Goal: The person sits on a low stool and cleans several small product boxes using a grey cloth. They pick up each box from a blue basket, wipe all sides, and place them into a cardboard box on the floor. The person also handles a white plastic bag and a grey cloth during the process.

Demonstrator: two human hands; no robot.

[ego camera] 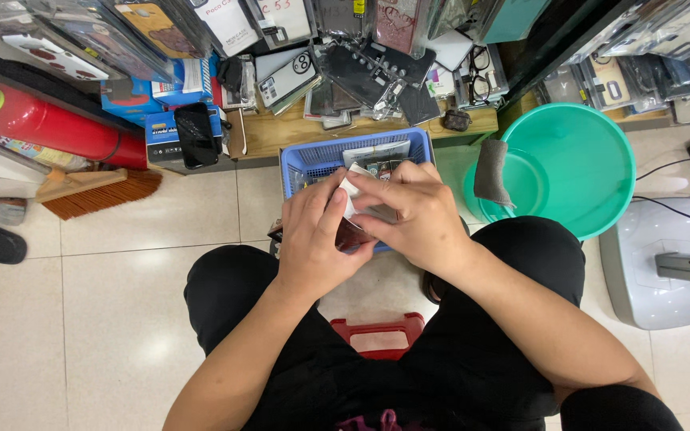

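While seen from the head camera:
Left hand: fingers pinched on a small clear-wrapped packet
Right hand: fingers curled over the same packet
Packet: above the blue basket
Risk: slick wrap could slip, dropping it into the basket

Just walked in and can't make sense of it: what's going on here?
A person sits over a blue basket on the floor, both hands on a small packaged item above it. The left hand grips it from below; the right hand covers its top. More packets lie in the basket. A green tub stands beside it.
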